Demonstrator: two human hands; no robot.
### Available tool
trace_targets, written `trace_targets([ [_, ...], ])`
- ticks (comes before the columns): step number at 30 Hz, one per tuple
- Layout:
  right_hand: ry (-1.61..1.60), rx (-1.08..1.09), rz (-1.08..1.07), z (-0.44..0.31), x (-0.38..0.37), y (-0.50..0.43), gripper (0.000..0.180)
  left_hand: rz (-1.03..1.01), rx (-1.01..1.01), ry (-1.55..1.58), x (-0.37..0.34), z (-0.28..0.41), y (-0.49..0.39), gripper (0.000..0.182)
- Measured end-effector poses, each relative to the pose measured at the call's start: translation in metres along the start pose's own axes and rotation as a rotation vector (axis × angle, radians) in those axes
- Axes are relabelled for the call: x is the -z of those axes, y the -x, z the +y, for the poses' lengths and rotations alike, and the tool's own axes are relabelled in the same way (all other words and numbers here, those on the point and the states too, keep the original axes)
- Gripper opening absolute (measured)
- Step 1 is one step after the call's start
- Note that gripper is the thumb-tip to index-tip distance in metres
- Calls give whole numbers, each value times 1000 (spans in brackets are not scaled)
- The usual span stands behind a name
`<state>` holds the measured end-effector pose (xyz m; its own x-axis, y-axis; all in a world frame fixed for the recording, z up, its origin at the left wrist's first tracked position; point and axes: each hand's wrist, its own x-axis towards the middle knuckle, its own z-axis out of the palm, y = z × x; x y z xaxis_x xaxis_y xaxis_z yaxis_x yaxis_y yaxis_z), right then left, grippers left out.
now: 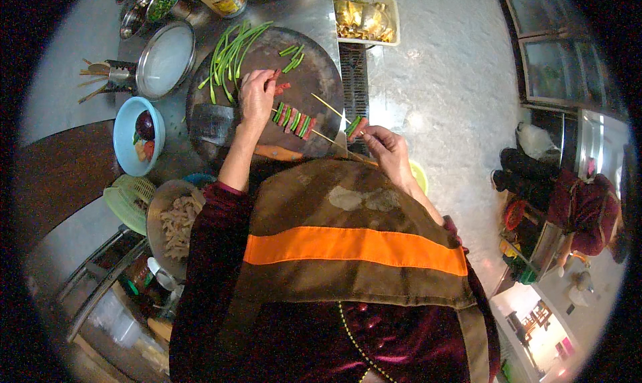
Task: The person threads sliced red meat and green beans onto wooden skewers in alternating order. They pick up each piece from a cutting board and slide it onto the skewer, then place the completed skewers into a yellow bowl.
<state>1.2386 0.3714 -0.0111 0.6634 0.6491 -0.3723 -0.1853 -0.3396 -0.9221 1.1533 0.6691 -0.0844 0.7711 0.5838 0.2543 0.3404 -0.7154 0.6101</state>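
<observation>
My left hand [258, 94] pinches a strip of red meat [275, 76] above a round dark chopping board [321, 67]; another red piece [283, 88] lies just beside its fingers. My right hand [385, 145] holds a wooden skewer [328, 105] near the board's right edge, with green stem pieces and red meat [357, 128] threaded on it. Between the hands, a fuller skewer [295, 121] of alternating green and red pieces lies on the board. Long green stems [233, 54] and short cut ones [293, 58] rest towards the far side. A cleaver [213, 124] lies left of my left wrist.
To the left stand a metal-rimmed bowl [165, 59], a blue basin [139, 136] with vegetables, a green colander [129, 202] and a metal bowl of pale food pieces [175, 227]. A white basket [366, 17] stands beyond the board. A person [584, 210] is at far right.
</observation>
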Motion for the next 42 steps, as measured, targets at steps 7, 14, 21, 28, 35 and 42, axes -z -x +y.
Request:
trace_targets([
  [7, 10, 17, 2, 6, -1, -3, 15, -34, -36, -161, 0, -3, -9, 17],
  [14, 67, 35, 31, -4, 1, 2, 14, -181, 536, 941, 18, 42, 0, 27],
  [21, 57, 32, -3, -11, -1, 4, 15, -206, 813, 1586, 24, 65, 34, 25],
  [28, 134, 74, -24, -9, 1, 3, 15, -199, 829, 1682, 21, 68, 42, 18],
  [35, 132, 85, -16, -7, 4, 3, 16, -207, 843, 1697, 21, 69, 42, 15],
  [42, 127, 112, -6, -5, 4, 2, 17, -251, 894, 1739, 19, 65, 44, 16],
])
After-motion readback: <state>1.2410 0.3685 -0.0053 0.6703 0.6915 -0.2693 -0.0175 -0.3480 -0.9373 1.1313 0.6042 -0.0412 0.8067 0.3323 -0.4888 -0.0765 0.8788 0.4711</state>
